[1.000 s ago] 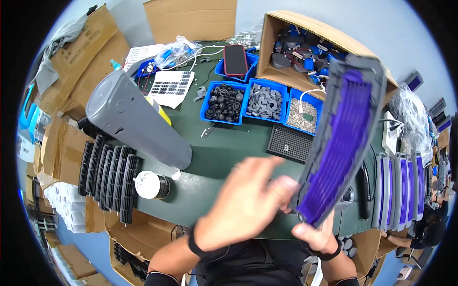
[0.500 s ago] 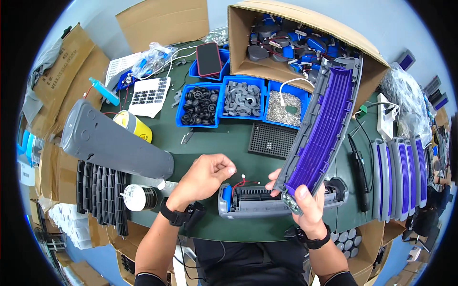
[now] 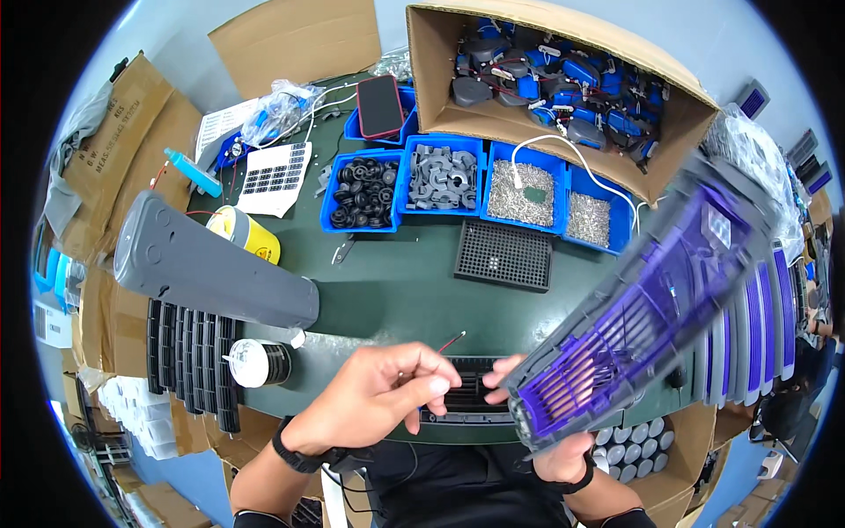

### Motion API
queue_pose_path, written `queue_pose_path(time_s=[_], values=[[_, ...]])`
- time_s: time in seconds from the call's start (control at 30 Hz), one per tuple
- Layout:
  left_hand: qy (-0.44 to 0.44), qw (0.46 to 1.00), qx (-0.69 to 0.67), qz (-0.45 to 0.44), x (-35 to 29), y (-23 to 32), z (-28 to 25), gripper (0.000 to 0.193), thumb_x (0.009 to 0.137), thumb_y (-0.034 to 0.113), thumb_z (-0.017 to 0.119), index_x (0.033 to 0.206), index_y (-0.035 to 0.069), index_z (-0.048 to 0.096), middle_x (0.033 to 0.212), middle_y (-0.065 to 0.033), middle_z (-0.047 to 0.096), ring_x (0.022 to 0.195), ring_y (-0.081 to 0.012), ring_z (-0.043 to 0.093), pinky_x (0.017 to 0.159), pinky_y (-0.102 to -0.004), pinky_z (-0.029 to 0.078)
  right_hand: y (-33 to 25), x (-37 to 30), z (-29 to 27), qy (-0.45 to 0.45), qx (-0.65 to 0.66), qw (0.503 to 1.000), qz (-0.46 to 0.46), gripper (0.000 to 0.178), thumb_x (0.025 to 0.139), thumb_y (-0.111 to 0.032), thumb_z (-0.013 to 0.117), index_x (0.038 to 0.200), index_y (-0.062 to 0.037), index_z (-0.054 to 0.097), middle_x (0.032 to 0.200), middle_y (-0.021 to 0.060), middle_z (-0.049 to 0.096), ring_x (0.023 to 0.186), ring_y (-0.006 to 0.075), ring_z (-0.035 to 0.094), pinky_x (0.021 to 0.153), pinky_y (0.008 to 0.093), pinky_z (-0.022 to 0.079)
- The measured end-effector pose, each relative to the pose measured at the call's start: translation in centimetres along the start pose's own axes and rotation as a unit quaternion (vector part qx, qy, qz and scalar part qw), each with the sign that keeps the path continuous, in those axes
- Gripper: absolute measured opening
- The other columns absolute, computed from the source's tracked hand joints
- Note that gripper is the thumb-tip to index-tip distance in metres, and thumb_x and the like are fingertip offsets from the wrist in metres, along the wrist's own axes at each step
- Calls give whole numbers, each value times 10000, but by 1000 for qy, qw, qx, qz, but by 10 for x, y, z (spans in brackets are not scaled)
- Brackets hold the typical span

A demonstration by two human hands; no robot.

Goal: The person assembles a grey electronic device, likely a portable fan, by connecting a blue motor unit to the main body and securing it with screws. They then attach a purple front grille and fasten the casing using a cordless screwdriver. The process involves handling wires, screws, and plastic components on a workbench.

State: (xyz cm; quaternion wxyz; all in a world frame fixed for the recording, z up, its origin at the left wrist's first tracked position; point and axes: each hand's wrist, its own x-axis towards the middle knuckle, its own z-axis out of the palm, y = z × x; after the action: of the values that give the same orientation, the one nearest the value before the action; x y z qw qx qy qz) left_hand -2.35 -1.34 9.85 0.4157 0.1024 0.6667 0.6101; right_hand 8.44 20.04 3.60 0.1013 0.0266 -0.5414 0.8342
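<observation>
My right hand (image 3: pixel 563 456) grips the lower end of a long grey cover with a purple slatted inside (image 3: pixel 616 326). The cover slants up to the right, blurred at its far end. My left hand (image 3: pixel 378 396) is closed, thumb and fingers curled close together; whatever they may hold is hidden. Between my hands, at the table's front edge, lies a long dark grey housing (image 3: pixel 471 414), mostly covered by them. A thin red wire (image 3: pixel 453 341) with a small white connector rises behind my left fingers.
Blue bins (image 3: pixel 363 189) hold black wheels, grey clips and small screws. Behind them a cardboard box (image 3: pixel 563 145) contains blue-and-grey parts. A black perforated tray (image 3: pixel 503 257) sits mid-table. Left are a grey casing (image 3: pixel 220 264), a yellow tub (image 3: pixel 264 239) and a white-lidded jar (image 3: pixel 251 363). Finished-looking purple-grey covers (image 3: pixel 775 326) stand right.
The cover has swung down and to the right, showing more of its slotted face. My left hand has moved right and nearer, over the housing's left end.
</observation>
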Motion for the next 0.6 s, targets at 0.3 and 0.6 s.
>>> queue_pose_path(time_s=[0.3, 0.6], values=[[46, 996, 48, -54, -7, 4, 14, 162, 1052, 116, 661, 1110, -25, 716, 948, -68, 733, 821, -92, 692, 542, -237, 565, -8, 17, -14, -122, -156, 971, -131, 1273, 719, -264, 1002, 1641, -52, 151, 1517, 254, 511, 1397, 346, 542, 1140, 456, 466], [-22, 999, 28, -30, 3, -3, 20, 156, 1056, 163, 668, 1075, 8, 676, 905, -2, 673, 774, -52, 602, 597, -231, 510, -5, 8, -20, -134, -127, 977, -109, 1261, 723, -333, 998, 1640, -180, 146, 1543, 235, 454, 1458, 430, 450, 1164, 569, 430]])
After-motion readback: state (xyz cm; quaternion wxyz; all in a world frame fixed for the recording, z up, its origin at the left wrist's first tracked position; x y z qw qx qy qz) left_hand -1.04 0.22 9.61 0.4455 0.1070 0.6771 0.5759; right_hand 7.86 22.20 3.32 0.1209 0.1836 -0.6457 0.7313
